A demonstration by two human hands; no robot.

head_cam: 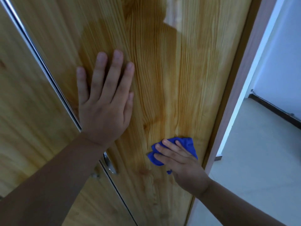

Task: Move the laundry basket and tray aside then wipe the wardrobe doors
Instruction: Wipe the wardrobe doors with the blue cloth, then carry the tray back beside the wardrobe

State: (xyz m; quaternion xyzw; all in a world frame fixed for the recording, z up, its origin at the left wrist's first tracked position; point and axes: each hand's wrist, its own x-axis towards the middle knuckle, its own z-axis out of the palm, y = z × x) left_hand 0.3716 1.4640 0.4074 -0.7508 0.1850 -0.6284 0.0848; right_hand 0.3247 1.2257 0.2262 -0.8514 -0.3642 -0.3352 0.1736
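Wardrobe door [162, 79] bears left hand [104, 111] flat, right hand [184, 163] apparently pressing blue cloth [190, 144].

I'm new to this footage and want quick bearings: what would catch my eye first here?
The bright blue cloth stands out first, pressed against the wooden wardrobe door under the right hand, low and right of centre. Next comes the left hand, spread flat on the same door near its left edge, above a metal handle.
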